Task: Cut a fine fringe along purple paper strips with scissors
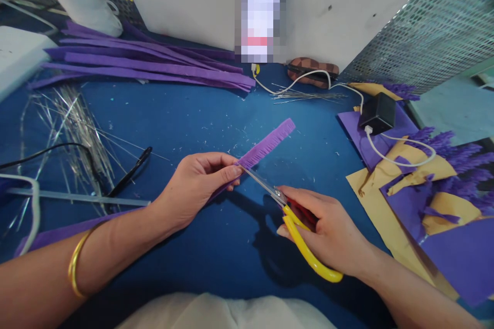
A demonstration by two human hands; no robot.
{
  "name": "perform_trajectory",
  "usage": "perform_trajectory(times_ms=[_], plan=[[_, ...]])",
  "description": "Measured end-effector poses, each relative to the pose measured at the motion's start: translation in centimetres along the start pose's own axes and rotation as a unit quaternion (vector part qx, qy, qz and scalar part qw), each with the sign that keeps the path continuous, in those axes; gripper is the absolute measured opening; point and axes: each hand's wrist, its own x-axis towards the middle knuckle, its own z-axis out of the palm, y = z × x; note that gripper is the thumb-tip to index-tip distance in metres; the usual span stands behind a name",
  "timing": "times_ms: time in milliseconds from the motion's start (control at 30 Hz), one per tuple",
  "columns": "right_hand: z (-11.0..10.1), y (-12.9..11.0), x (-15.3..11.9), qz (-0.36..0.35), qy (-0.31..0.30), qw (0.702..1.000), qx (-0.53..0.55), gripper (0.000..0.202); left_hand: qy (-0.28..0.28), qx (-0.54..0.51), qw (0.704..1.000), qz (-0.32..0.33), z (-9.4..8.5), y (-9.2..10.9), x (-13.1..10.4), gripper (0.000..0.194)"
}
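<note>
My left hand (210, 177) pinches a long purple paper strip (268, 141) between thumb and fingers. One edge of the strip's upper end is snipped into a fine fringe, and its other part runs back under my left forearm. In my right hand (324, 223) is a pair of scissors (304, 247) with yellow-covered handles; my fingers are wrapped round them. The blades point up and left, and their tips touch the strip's edge right by my left thumb.
Several uncut purple strips (154, 61) lie at the back left. Thin wires (85, 128) and a glue stick (77, 196) are at left. A phone (262, 10) leans at the back. On the right are a black adapter (377, 113) and wrapped purple flowers (451, 211).
</note>
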Motion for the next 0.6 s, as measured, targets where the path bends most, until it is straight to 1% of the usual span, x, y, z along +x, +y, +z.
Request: perform_trajectory(times_ms=[133, 367, 600], plan=[[-0.05, -0.02, -0.08, -0.016, -0.002, 1.000, -0.014, 0.039, 0.002, 0.000, 1.000, 0.000, 0.03, 0.04, 0.03, 0.011], [-0.10, 0.25, -0.06, -0.035, -0.008, 0.999, -0.033, 0.042, 0.000, 0.001, 1.000, -0.003, 0.03, 0.09, -0.01, 0.012], [0.23, 0.43, -0.11, -0.024, 0.010, 1.000, -0.011, 0.043, -0.021, -0.006, 1.000, 0.002, -0.03, 0.07, 0.07, 0.013]])
